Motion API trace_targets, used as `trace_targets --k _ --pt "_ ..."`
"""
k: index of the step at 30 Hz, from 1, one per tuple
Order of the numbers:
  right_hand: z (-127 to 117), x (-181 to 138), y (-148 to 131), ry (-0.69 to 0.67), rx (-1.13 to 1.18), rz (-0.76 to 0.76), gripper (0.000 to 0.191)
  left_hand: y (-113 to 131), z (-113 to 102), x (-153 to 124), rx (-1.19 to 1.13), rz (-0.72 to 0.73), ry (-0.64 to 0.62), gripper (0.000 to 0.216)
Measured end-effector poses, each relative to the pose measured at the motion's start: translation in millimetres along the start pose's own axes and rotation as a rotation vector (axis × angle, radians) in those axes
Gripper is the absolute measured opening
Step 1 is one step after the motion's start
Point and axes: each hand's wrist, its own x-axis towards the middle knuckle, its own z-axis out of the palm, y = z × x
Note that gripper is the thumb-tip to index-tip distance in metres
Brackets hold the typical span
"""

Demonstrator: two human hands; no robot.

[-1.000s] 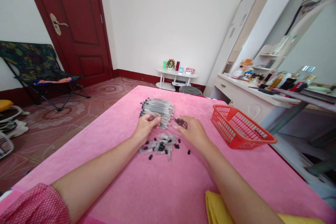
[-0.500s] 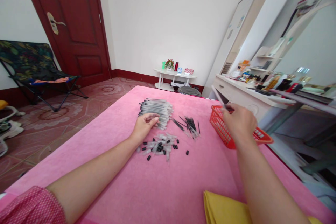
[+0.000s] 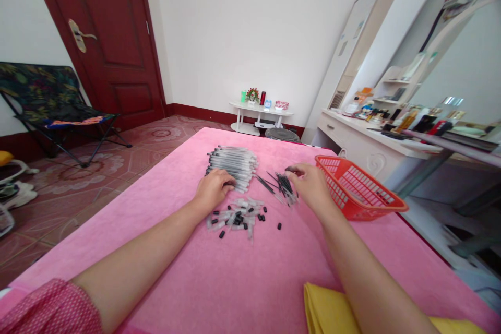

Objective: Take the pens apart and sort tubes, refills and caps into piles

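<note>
My left hand (image 3: 214, 188) rests at the near edge of a row of clear pen barrels (image 3: 233, 159), its fingers curled onto a barrel there. My right hand (image 3: 309, 182) reaches over a loose bunch of black pen refills (image 3: 285, 183). Its thumb and forefinger are slightly apart at the refills' far ends, and no pen shows in it. Nearer to me lies a heap of clear pen caps (image 3: 237, 219) mixed with small black plugs (image 3: 222, 235). To the right of my right hand stands a red plastic basket (image 3: 368, 214).
A pink cloth (image 3: 250, 282) covers the table. Folded yellow fabric (image 3: 331, 308) lies at the near right edge. A white dressing table (image 3: 352, 135) with bottles stands beyond the basket. At the left are a folding chair (image 3: 43, 94) and a red door (image 3: 105, 26).
My right hand has moved left from above the basket to the refills, and the pen it held is gone from it. My left hand has turned further down onto the barrels.
</note>
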Motion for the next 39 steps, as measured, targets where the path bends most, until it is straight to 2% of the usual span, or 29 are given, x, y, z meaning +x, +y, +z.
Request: trace_targets --k 3,6,11,15,18,22,25,29,34,39 --pt "24.4 -11.4 -15.1 -0.119 0.022 -0.07 0.016 2.5 -0.3 -1.1 0.049 0.0 -0.019 0.011" --pt "38.6 -21.6 -23.9 -0.202 0.023 -0.116 0.016 3.0 0.6 -1.3 0.071 0.012 -0.024 0.015" --pt "50.5 -18.0 -29.5 -0.216 0.092 -0.143 0.016 2.3 2.9 -1.5 0.081 0.037 -0.027 0.016" --pt "62.8 4.0 -29.3 -0.221 0.242 -0.068 0.014 2.2 3.0 -2.0 0.067 0.055 -0.051 0.011" --pt "73.7 17.6 -28.3 -0.248 0.44 0.032 0.015 2.6 1.5 -2.3 0.088 0.079 -0.066 0.01" --pt "85.2 18.8 -29.8 -0.247 0.721 0.158 0.018 5.5 -1.0 -1.9 0.118 0.116 -0.092 0.011" --pt "88.2 11.4 -34.0 -0.269 0.803 0.139 0.016 9.3 -1.0 -2.0 0.117 0.095 -0.053 0.01" --pt "86.6 0.3 -41.1 -0.322 0.793 0.07 0.015 14.0 -0.2 -4.0 0.095 0.044 0.022 0.011" --pt "84.1 -7.5 -47.4 -0.437 0.722 0.037 0.02 16.1 -2.8 -6.4 0.042 0.115 0.101 0.014" --pt "78.3 -4.8 -46.9 -0.408 0.759 0.182 0.029 10.9 -4.7 -6.9 -0.004 0.159 0.176 0.019"
